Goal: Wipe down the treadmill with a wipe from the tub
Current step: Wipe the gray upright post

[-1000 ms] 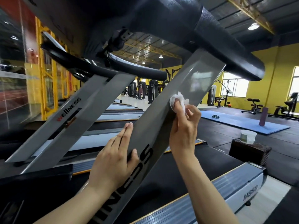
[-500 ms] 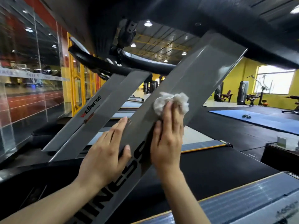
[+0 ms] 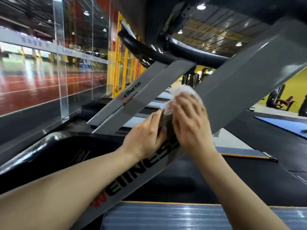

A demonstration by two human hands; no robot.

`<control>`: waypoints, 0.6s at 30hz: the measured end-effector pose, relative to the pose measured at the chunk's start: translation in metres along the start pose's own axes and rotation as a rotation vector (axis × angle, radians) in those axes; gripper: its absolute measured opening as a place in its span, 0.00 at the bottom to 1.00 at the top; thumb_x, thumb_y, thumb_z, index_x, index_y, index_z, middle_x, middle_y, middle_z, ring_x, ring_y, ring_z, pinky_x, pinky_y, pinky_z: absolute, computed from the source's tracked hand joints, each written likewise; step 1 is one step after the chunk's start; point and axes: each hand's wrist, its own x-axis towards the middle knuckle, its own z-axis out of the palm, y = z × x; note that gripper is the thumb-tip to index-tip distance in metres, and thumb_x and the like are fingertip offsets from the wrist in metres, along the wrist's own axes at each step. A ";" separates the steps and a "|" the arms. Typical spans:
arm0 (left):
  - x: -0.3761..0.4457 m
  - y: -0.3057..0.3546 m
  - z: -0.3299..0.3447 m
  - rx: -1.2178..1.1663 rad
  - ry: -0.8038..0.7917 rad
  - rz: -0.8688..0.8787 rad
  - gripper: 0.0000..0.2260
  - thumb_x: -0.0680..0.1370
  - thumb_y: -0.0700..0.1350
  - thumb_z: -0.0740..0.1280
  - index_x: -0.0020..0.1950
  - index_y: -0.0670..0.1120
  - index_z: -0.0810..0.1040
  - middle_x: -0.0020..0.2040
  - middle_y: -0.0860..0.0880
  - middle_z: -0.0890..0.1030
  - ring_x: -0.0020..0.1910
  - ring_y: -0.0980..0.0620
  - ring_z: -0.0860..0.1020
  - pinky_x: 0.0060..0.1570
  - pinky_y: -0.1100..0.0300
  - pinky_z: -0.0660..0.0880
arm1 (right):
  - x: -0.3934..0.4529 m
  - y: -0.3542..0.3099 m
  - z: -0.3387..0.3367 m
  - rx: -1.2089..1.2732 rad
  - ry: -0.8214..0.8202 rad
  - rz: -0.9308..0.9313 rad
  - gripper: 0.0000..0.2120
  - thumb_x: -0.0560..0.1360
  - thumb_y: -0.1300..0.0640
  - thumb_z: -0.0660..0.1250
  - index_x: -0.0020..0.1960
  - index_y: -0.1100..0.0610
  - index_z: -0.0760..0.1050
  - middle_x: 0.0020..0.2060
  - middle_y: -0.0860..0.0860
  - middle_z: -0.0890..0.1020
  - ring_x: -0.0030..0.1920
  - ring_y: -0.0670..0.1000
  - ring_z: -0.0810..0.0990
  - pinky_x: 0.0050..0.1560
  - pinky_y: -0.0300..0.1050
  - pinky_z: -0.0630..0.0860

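Right now my right hand (image 3: 186, 120) is pressing a crumpled white wipe (image 3: 181, 92) against the grey upright (image 3: 240, 83) of the treadmill, the slanted post lettered WELLNESS. My fingers are lying spread over the wipe, bent a little at the knuckles, and the wad is bulging out beyond my fingertips, up the upright from my hand. The hand is blurred, so I cannot tell whether my thumb is curling under the wipe or just lying flat.

My left hand (image 3: 146, 138) is bracing on the same upright just below the wipe, fingers fairly straight along the near edge, thumb lying on the face of the post beside the last letters; it is holding nothing else. The two hands are sitting side by side, almost touching.

Beyond the upright a second grey post (image 3: 137, 103) with the same lettering is slanting the same way, and black handlebars (image 3: 191, 52) are crossing above both. Below the upright, a ribbed side rail (image 3: 166, 216) is running along the black belt (image 3: 224, 176).
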 end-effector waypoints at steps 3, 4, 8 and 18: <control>-0.001 -0.003 0.001 0.005 0.008 -0.107 0.32 0.78 0.64 0.51 0.68 0.41 0.71 0.58 0.43 0.80 0.54 0.38 0.80 0.48 0.44 0.77 | 0.011 0.000 -0.003 -0.078 -0.141 -0.124 0.12 0.81 0.57 0.63 0.59 0.62 0.80 0.59 0.58 0.82 0.64 0.62 0.77 0.73 0.52 0.63; -0.002 -0.002 0.000 -0.001 0.030 -0.150 0.31 0.77 0.65 0.52 0.66 0.43 0.73 0.56 0.44 0.80 0.54 0.40 0.79 0.49 0.45 0.77 | 0.024 0.010 -0.008 -0.122 -0.165 -0.094 0.12 0.81 0.56 0.62 0.57 0.62 0.80 0.57 0.58 0.82 0.62 0.62 0.77 0.71 0.52 0.63; -0.006 -0.003 -0.002 -0.086 0.072 -0.182 0.30 0.76 0.65 0.55 0.66 0.44 0.72 0.58 0.47 0.79 0.59 0.46 0.76 0.57 0.48 0.75 | 0.054 0.040 -0.029 -0.269 -0.174 0.134 0.14 0.81 0.56 0.58 0.52 0.61 0.80 0.54 0.58 0.81 0.62 0.62 0.76 0.77 0.52 0.58; -0.244 -0.160 -0.007 -0.091 -0.128 -0.176 0.34 0.82 0.58 0.55 0.84 0.48 0.48 0.81 0.46 0.61 0.78 0.48 0.63 0.73 0.54 0.62 | -0.059 -0.157 0.033 0.014 -0.425 -0.035 0.16 0.78 0.62 0.62 0.64 0.61 0.79 0.64 0.57 0.79 0.70 0.59 0.74 0.77 0.55 0.62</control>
